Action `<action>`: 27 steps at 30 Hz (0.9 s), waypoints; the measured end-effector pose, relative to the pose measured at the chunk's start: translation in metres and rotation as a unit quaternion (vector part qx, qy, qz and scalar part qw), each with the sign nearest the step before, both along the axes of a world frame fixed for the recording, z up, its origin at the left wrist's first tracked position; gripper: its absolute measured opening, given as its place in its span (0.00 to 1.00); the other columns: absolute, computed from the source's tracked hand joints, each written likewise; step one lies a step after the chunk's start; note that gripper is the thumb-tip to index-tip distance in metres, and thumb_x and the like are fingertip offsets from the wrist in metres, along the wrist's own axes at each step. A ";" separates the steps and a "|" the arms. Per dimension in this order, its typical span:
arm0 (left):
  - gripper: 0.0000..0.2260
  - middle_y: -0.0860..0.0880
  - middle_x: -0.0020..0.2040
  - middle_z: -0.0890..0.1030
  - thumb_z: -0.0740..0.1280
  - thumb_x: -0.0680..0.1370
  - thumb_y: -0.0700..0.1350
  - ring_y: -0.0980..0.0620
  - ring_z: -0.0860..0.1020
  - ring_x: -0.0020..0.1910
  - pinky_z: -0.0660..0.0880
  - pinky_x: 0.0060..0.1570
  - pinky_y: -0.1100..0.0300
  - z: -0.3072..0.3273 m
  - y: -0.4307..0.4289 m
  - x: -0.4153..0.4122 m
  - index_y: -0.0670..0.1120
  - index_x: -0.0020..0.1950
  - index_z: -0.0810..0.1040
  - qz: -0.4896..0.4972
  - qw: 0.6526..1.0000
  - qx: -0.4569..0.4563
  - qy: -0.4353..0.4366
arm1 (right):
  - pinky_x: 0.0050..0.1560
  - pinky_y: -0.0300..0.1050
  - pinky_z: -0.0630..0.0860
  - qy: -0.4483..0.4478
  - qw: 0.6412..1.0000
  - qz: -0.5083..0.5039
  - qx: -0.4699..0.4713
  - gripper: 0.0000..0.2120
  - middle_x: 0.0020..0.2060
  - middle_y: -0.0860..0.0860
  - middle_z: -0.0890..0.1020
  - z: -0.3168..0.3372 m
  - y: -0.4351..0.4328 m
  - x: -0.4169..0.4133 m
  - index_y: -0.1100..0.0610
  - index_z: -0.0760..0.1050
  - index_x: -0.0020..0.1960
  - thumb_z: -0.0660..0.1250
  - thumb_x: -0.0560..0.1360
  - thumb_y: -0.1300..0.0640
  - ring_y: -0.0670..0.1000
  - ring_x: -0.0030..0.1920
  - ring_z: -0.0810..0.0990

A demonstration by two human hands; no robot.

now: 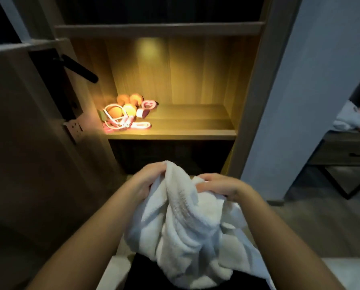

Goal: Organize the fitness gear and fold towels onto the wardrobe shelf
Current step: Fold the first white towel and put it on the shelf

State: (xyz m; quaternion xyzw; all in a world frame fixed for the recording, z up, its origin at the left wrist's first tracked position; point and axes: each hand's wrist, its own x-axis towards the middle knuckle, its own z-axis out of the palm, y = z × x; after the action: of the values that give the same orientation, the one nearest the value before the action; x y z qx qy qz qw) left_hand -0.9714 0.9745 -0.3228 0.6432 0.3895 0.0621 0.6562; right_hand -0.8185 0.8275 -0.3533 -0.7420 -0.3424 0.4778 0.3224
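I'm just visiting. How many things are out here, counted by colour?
White: 1, a white fluffy towel gripped by the left hand and right hand
Orange: 4, orange rounded pieces on the lit wooden shelf
Pink: 2, a pink heart-shaped piece and a pink-and-white cord tangle, too blurred to split
Total: 7

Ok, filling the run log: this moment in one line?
left hand, right hand: grip towel | towel: bunched | gear: on shelf

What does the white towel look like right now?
The white towel is fluffy terry cloth, bunched and crumpled, not folded yet. It hangs in thick folds in front of the wardrobe, below the lit shelf. The left hand grips its top edge and the right hand holds a bunch beside it.
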 end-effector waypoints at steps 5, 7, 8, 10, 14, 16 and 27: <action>0.11 0.43 0.45 0.78 0.64 0.80 0.40 0.45 0.77 0.44 0.75 0.56 0.49 -0.077 0.015 0.002 0.39 0.62 0.77 0.082 0.989 0.005 0.127 | 0.57 0.53 0.76 0.048 0.978 -0.202 0.002 0.19 0.59 0.49 0.77 -0.064 0.000 -0.010 0.48 0.75 0.61 0.67 0.74 0.39 0.51 0.55 0.77; 0.12 0.43 0.51 0.79 0.65 0.79 0.41 0.46 0.78 0.49 0.76 0.56 0.48 -0.086 0.022 0.001 0.42 0.62 0.76 0.074 0.990 0.052 0.104 | 0.59 0.54 0.76 0.079 0.968 -0.237 0.031 0.10 0.54 0.49 0.81 -0.069 0.001 -0.005 0.46 0.79 0.51 0.67 0.76 0.42 0.50 0.52 0.79; 0.12 0.45 0.56 0.79 0.66 0.79 0.41 0.47 0.78 0.53 0.76 0.56 0.50 -0.086 0.024 0.000 0.45 0.63 0.76 0.061 0.990 0.104 0.071 | 0.58 0.53 0.77 0.083 0.965 -0.245 0.035 0.08 0.50 0.48 0.83 -0.069 0.001 -0.002 0.45 0.80 0.47 0.66 0.76 0.43 0.50 0.51 0.80; 0.15 0.50 0.61 0.77 0.66 0.78 0.37 0.54 0.76 0.59 0.74 0.59 0.55 -0.076 0.020 0.000 0.49 0.63 0.75 0.047 0.974 0.219 -0.036 | 0.52 0.50 0.77 0.090 0.961 -0.260 0.036 0.12 0.42 0.48 0.85 -0.069 0.002 0.002 0.47 0.82 0.41 0.64 0.77 0.44 0.51 0.47 0.82; 0.11 0.62 0.53 0.79 0.64 0.78 0.41 0.63 0.75 0.57 0.63 0.69 0.59 -0.056 0.000 0.003 0.57 0.53 0.78 -0.039 0.888 0.413 -0.197 | 0.48 0.53 0.79 0.108 0.954 -0.275 0.056 0.10 0.45 0.53 0.85 -0.077 0.002 0.007 0.51 0.84 0.44 0.69 0.71 0.45 0.54 0.47 0.83; 0.10 0.64 0.57 0.76 0.65 0.76 0.52 0.62 0.73 0.61 0.60 0.70 0.59 -0.059 -0.009 0.007 0.59 0.58 0.76 -0.171 0.851 0.450 -0.209 | 0.49 0.53 0.78 0.139 0.937 -0.308 0.088 0.14 0.49 0.56 0.84 -0.082 0.002 0.007 0.53 0.84 0.49 0.71 0.69 0.46 0.56 0.50 0.83; 0.07 0.52 0.43 0.78 0.65 0.80 0.48 0.52 0.75 0.42 0.68 0.36 0.62 -0.125 0.023 0.021 0.51 0.43 0.72 0.030 0.966 0.245 0.073 | 0.43 0.42 0.78 0.046 0.980 -0.187 0.047 0.12 0.46 0.41 0.84 -0.096 -0.024 0.001 0.40 0.78 0.51 0.72 0.70 0.41 0.43 0.45 0.83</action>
State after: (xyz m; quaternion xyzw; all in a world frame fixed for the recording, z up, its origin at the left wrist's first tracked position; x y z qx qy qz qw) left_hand -0.9500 0.9970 -0.4482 0.7754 0.4283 0.1280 0.4460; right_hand -0.8176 0.8037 -0.4493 -0.7540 -0.2045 0.4259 0.4563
